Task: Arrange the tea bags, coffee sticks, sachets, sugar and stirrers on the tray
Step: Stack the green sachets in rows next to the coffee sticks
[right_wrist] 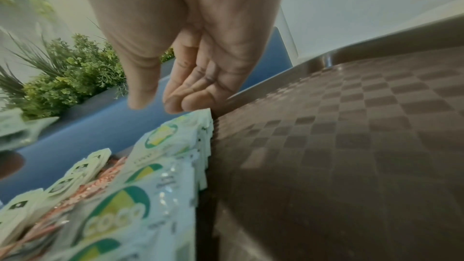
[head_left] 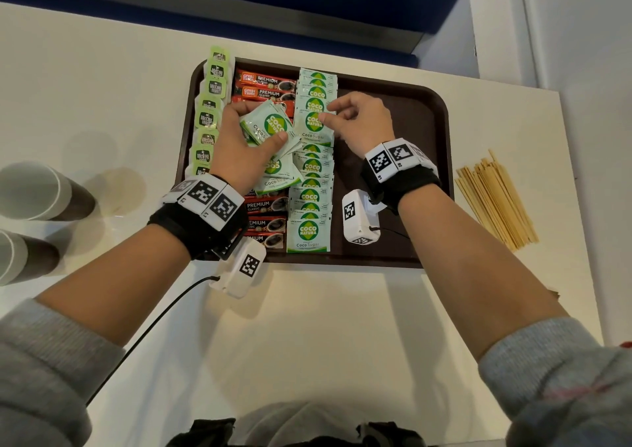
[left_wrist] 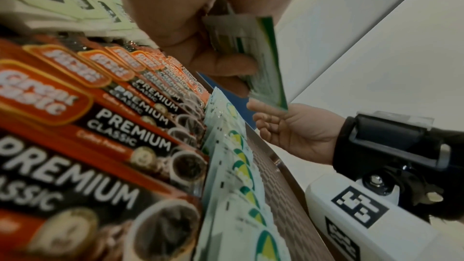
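Observation:
A brown tray (head_left: 393, 121) holds a left column of green tea bags (head_left: 208, 118), red coffee sticks (head_left: 266, 87) beside them, then an overlapping row of Coco Sugar sachets (head_left: 311, 200). My left hand (head_left: 236, 142) hovers over the coffee sticks and grips a fanned stack of sugar sachets (head_left: 270, 125) between thumb and fingers; the left wrist view shows that stack (left_wrist: 261, 62) in the grip. My right hand (head_left: 333, 111) is over the far part of the sachet row. Its fingertips (right_wrist: 175, 104) touch the top edge of a sachet (right_wrist: 170, 138), with nothing between thumb and fingers.
A loose bundle of wooden stirrers (head_left: 492, 200) lies on the white table to the right of the tray. Two paper cups (head_left: 34, 190) lie on their sides at the left. The tray's right half (right_wrist: 339, 146) is bare. A cable trails from my left wrist.

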